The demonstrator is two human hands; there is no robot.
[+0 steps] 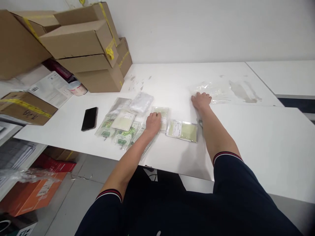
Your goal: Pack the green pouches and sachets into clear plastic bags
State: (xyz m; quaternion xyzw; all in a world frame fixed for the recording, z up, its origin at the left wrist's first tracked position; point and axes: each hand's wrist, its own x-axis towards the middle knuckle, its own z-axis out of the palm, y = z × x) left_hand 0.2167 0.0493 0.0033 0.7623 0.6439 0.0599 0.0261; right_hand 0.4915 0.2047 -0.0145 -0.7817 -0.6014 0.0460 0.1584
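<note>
My left hand point(153, 123) is closed, with its fingers curled on the edge of a pale green packet point(165, 118) that lies on the table. My right hand point(201, 100), further back, has its fingers bent over the near left corner of a clear plastic bag point(214, 91). The fingertips of both hands are partly hidden. Between my arms lies another pale green packet point(184, 130) with a white printed label. Left of my left hand, several green-printed clear pouches point(125, 135) overlap, with a cream packet point(123, 120) and a crumpled clear bag point(141, 102) on top.
A black phone point(90, 118) lies left of the pouches. Cardboard boxes point(73, 41) are stacked at the back left, beside a small round tub point(77, 88). The white table point(261, 141) meets a wall behind. An orange box point(36, 193) sits low at left.
</note>
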